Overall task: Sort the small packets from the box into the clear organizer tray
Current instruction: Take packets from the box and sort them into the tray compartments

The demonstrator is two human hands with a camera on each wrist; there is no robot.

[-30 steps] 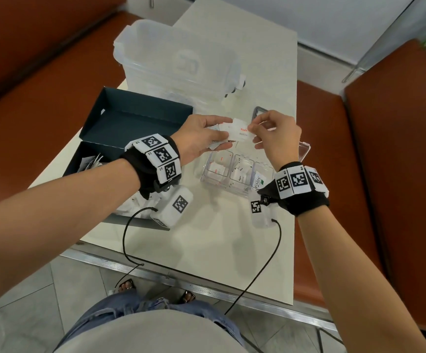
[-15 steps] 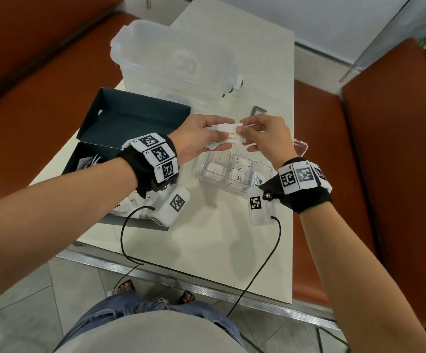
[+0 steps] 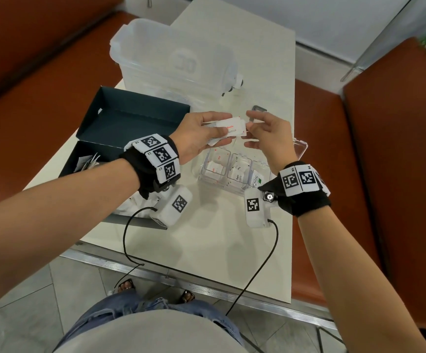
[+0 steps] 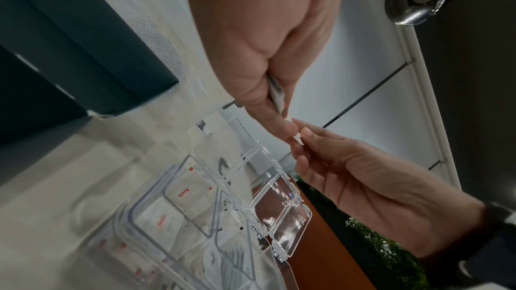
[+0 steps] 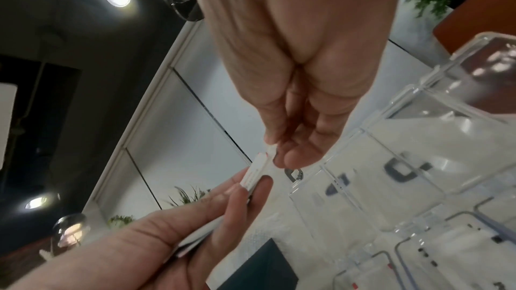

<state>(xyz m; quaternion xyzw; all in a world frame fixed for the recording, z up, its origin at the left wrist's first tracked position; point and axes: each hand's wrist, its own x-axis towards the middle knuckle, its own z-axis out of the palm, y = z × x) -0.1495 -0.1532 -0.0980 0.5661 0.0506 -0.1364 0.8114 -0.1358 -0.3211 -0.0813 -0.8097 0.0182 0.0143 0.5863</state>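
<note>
My left hand (image 3: 207, 133) grips a small stack of white packets (image 3: 228, 128) with red print, held above the clear organizer tray (image 3: 203, 164). My right hand (image 3: 251, 131) pinches the right end of one packet in that stack. The left wrist view shows the stack (image 4: 276, 94) edge-on between my left thumb and fingers, with right fingertips (image 4: 307, 138) on a corner. The right wrist view shows the same pinch on the packets (image 5: 255, 173). The tray's compartments hold sorted packets (image 3: 214, 169). The dark open box (image 3: 130, 123) lies to the left, with more packets (image 3: 87, 161) in it.
A large translucent lidded container (image 3: 176, 59) stands behind the box. The tray's open lid (image 3: 301, 149) juts right, near the table edge. A small dark metal piece (image 3: 259, 109) lies beyond the hands. Orange benches (image 3: 398, 174) flank the white table (image 3: 207, 250).
My right hand drew in toward the left and its fingers moved to the stack's right edge. Both hands stayed above the tray, and the left kept its grip.
</note>
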